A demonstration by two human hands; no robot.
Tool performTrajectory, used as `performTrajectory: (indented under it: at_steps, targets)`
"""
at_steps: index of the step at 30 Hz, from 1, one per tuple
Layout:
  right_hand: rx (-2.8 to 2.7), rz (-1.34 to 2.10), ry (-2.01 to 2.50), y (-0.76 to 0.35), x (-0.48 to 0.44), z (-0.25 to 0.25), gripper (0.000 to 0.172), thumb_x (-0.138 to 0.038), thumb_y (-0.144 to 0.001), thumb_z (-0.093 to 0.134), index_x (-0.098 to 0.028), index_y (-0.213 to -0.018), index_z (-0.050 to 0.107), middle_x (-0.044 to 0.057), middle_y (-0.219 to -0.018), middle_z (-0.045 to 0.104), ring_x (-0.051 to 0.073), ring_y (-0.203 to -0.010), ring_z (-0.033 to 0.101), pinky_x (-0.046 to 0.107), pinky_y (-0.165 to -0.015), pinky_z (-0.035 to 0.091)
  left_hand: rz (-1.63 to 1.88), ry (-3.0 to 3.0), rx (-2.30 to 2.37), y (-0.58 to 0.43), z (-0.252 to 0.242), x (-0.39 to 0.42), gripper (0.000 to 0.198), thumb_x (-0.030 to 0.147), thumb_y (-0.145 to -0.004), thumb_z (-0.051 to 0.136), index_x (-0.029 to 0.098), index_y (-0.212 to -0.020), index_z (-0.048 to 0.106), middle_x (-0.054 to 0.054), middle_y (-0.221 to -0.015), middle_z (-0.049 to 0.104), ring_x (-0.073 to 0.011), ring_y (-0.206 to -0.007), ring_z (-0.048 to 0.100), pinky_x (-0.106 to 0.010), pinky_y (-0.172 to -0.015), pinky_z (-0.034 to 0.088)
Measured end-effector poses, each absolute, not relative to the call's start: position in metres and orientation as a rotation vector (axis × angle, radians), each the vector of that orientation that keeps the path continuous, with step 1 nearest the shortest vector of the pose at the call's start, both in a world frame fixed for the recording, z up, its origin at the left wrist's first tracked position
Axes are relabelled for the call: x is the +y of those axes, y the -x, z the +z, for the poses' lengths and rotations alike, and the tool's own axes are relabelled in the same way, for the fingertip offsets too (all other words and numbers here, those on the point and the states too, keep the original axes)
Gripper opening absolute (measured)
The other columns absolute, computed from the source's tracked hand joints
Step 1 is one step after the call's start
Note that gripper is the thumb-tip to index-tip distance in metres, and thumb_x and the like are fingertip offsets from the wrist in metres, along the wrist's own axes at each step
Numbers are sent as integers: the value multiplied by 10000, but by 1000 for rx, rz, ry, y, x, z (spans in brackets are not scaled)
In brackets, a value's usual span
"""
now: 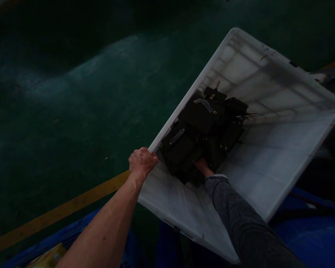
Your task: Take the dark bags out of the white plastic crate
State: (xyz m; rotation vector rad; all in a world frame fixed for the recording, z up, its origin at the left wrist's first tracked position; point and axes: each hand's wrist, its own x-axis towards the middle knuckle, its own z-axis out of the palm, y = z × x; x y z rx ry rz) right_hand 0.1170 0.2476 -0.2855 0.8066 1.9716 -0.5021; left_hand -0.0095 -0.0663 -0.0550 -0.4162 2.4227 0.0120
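A big white plastic crate [279, 149] is tilted up in front of me. Several black boxy parts [203, 130] lie heaped against its left wall. My left hand [141, 162] grips the crate's left rim, arm bare. My right hand [201, 165], in a grey sleeve, reaches inside the crate and is pushed under the black heap; most of its fingers are hidden by the parts.
Dark green floor [72, 104] stretches to the left, crossed by a yellow line [58, 212]. Blue plastic containers [318, 230] sit below and to the right of the crate. A yellowish object [48, 257] shows at the bottom left.
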Motion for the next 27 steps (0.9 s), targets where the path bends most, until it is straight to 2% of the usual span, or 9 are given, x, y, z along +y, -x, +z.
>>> performTrajectory:
  at_steps: [6,10,14,16,19,22,25,27]
  targets:
    - [2133,-336,-820,-85,219,-250,422,-335,-1030,557,-103,-1349,709,256,-1258,727,371,-1261,699,449,-1057,558,33,407,2416,13,-55,-69,461,455,-875,576,122,-1071,827,-242,-1016,784,-419,-984,764,-485,-871,600]
    - [2293,-422,-677,-24,196,-230,660,-292,-957,632,-144,-1583,483,223,-1279,722,374,-1226,703,486,-1051,555,19,422,2419,14,-53,-69,461,448,-884,579,107,-1071,825,-258,-1027,775,-408,-978,763,-473,-868,594]
    - [2364,-518,-394,37,168,-226,799,-215,-909,641,-209,-1661,372,160,-1346,713,337,-1270,680,452,-1092,536,16,432,2416,14,-53,-68,479,441,-889,591,94,-1131,815,-265,-1063,769,-393,-1009,760,-459,-909,584]
    - [2340,-450,-230,56,154,-229,739,-197,-920,619,-198,-1635,433,171,-1356,708,335,-1278,675,448,-1099,529,12,430,2410,13,-53,-69,488,438,-888,589,86,-1141,811,-269,-1075,767,-395,-1012,758,-461,-911,585]
    - [2214,-329,-87,65,141,-236,498,-202,-932,635,-117,-1422,665,230,-1343,699,352,-1283,669,434,-1095,526,13,437,2397,13,-53,-69,480,430,-885,583,84,-1126,812,-273,-1077,767,-399,-1018,756,-461,-909,585]
    - [2154,-287,-108,49,143,-231,393,-227,-932,657,-51,-1273,739,267,-1283,713,359,-1238,688,398,-1044,544,46,443,2384,13,-50,-70,491,435,-886,586,86,-1151,807,-274,-1099,766,-402,-1032,753,-464,-920,581]
    - [2149,-324,-72,12,159,-201,328,-195,-927,621,-99,-1200,776,214,-1236,746,316,-1191,706,333,-993,532,73,424,2382,14,-48,-69,489,435,-881,588,73,-1127,807,-287,-1091,762,-415,-1029,752,-471,-908,585]
    - [2168,-376,-66,-20,174,-168,297,-157,-889,616,-162,-1129,791,145,-1123,778,269,-1090,726,289,-911,517,83,422,2381,17,-46,-70,479,434,-880,579,70,-1089,810,-291,-1069,762,-429,-1025,752,-481,-892,591]
